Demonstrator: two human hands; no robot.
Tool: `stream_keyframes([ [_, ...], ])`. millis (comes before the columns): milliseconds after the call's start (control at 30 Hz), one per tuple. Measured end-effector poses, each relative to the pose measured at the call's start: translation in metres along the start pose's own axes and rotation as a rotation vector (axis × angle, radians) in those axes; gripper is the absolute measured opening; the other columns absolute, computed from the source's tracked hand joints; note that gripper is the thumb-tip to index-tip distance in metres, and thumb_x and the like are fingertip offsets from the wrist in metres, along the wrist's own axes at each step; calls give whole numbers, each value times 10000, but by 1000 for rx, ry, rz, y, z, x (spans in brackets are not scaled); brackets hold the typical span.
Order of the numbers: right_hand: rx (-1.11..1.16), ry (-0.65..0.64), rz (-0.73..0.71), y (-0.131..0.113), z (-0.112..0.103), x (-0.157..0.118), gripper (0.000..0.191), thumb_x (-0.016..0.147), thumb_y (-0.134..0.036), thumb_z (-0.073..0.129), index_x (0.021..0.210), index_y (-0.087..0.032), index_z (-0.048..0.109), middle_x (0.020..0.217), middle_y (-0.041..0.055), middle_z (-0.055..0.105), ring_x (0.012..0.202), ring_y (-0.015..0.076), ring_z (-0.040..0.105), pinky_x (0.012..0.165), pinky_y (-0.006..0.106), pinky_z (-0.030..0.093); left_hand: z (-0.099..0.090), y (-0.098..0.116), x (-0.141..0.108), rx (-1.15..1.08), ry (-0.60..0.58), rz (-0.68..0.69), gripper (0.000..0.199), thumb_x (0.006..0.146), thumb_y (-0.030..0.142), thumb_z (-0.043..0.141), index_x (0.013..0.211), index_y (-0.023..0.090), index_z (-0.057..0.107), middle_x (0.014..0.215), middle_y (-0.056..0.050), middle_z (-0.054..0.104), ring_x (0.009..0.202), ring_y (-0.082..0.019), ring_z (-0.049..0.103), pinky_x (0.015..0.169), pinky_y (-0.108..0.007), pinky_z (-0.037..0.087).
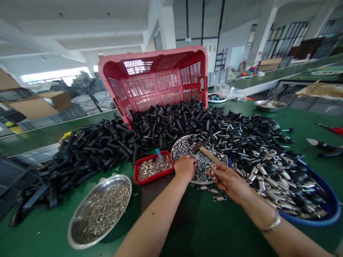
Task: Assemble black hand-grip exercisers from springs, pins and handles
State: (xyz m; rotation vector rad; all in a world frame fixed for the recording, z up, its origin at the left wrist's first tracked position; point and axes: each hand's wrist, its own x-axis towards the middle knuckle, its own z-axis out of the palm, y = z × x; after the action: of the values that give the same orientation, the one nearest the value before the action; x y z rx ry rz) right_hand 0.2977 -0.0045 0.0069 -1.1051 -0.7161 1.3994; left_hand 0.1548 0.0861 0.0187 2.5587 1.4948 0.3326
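My left hand (pixel 185 167) is at the near left of a round white tray (pixel 173 151) full of small metal fittings (pixel 202 166). Its fingers are curled together, and whatever they hold is hidden. My right hand (pixel 230 181) pinches a shiny coil spring (pixel 213 171) at the tray's near right edge. Across the tray lies a hammer with a wooden handle (pixel 209 155), just beyond both hands. A few loose springs (pixel 219 197) rest on the green table below the right hand. Left of my left hand is a red box (pixel 153 180) of small metal pins.
A steel bowl (pixel 73 225) of small metal parts stands front left. A blue basin (pixel 328 217) on the right holds springs and black-headed bolts. Behind, a tipped red crate (pixel 152 57) spills black curved handles (pixel 107 150). Pliers (pixel 325 145) lie far right.
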Motion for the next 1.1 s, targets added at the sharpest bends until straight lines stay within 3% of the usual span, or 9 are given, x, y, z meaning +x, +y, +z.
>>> stream_keyframes([
  [167,23,0,-8,7,-6,4,223,702,-322,653,862,-221,535,760,6,628,476,52,449,336,153,210,3,-3,4,31,-26,55,180,798,281,499,806,224,670,907,-50,613,887,-216,534,714,-295,404],
  [267,66,-15,-21,6,-3,4,225,706,-325,650,865,-220,532,823,14,625,533,71,513,356,158,255,5,-3,-8,-108,49,69,197,827,237,448,844,221,643,970,-46,600,932,-204,521,746,-292,391],
  [367,77,-32,-51,4,2,1,207,702,-321,658,836,-212,545,864,9,603,580,78,537,370,158,278,7,1,-23,-618,101,-23,112,798,242,507,821,197,607,862,-26,619,812,-150,550,719,-254,397],
  [500,91,-30,-82,4,14,-5,193,686,-313,678,806,-211,566,735,-23,556,542,55,471,368,146,265,10,11,-47,-1402,-151,-345,158,742,304,582,760,155,530,648,19,554,454,-44,399,429,-163,288],
  [567,82,-31,-84,7,21,-6,220,677,-318,686,839,-219,575,725,-24,551,544,57,455,369,145,263,10,15,-58,-1670,-250,-460,259,679,355,648,742,154,498,583,55,474,387,-15,280,361,-143,160],
  [667,58,3,-99,15,32,-6,288,656,-315,704,901,-225,584,754,-17,560,547,58,451,363,148,253,9,15,-70,-1926,-282,-587,362,585,363,732,735,150,479,609,61,459,384,6,268,339,-117,91],
  [800,90,53,-90,25,42,-4,279,626,-304,727,855,-208,599,713,-24,529,566,65,465,386,154,297,12,9,-78,-2095,-261,-710,328,607,293,736,743,139,480,688,37,507,394,18,306,318,-87,96],
  [967,135,79,-19,31,48,-4,233,609,-318,739,735,-189,591,650,-28,500,572,74,468,427,167,357,17,2,-79,-2255,-154,-756,229,681,217,681,765,142,481,685,43,504,396,17,330,302,-71,140],
  [1100,163,42,-30,33,50,-3,215,640,-321,721,762,-200,591,659,-32,500,597,72,471,449,160,367,17,0,-78,-2269,-157,-794,216,698,215,668,768,151,474,675,43,506,385,14,336,291,-69,135],
])
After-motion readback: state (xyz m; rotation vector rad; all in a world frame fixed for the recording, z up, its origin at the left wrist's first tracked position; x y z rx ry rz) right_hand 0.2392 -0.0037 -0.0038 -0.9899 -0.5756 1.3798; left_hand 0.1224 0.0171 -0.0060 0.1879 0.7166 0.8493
